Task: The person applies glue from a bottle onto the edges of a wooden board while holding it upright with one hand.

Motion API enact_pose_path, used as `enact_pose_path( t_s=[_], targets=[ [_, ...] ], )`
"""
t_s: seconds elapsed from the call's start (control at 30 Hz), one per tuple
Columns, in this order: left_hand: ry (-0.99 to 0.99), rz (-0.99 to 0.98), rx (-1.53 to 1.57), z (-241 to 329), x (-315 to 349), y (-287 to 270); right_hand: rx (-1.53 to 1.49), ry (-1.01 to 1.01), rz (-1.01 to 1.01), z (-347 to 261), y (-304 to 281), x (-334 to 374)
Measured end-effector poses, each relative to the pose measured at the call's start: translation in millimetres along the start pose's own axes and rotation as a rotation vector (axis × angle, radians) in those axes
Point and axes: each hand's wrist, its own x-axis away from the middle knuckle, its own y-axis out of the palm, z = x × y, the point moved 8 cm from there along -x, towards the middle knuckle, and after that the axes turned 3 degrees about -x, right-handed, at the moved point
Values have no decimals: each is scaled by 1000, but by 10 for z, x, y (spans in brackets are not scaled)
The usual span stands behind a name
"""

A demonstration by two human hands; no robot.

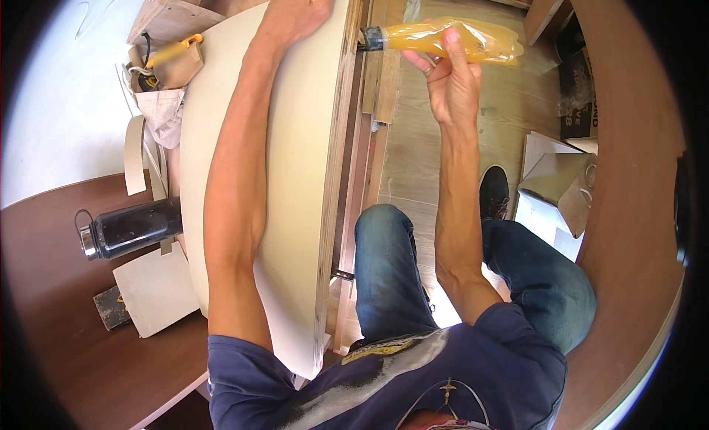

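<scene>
My right hand (456, 79) is closed round a soft clear plastic bottle (480, 42) of yellow glue-like liquid. The bottle lies sideways, its taped dark neck (371, 38) pointing left, with the tip at the layered edge of a pale curved wooden panel (303, 179). Whether the tip touches that edge I cannot tell. At the far end of the panel my left hand (301, 15) rests with curled fingers, partly cut off by the top of the view; what they hold, if anything, is hidden. My left forearm lies along the panel's face.
Left of the panel are a black bottle (136, 227), a pale square board (156, 289) and a cloth pouch (161, 112) with tools. Wooden strips (380, 68) stand beside the panel. A cardboard box (557, 186) is at right, near my shoe (494, 193).
</scene>
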Motion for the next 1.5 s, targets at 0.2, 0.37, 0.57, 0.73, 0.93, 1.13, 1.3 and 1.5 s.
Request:
enact_pose_path(
  t_s=[0.2, 0.37, 0.57, 0.73, 0.93, 1.13, 1.3, 1.5],
  targets=[
    [26, -5, 10, 29, -3, -7, 2, -56, 37, -29, 71, 32],
    [-83, -54, -37, -29, -4, 3, 74, -120, 22, 21, 146, 145],
    [-124, -57, -23, -10, -3, 41, 157, -278, 88, 12, 141, 66],
    [-29, -16, -42, -58, 1, 4, 144, -211, 98, -44, 245, 531],
    [-31, -27, 38, 89, -31, 47, 201, -256, 96, -54, 69, 168],
    [-65, -28, -24, -44, 21, 31, 161, -217, 122, 70, 63, 241],
    [-97, -80, 23, -12, 1, 46, 201, -174, 97, 35, 24, 241],
    [-55, 2, -15, 9, 21, -31, 122, -111, 73, -50, -30, 229]
  ],
)
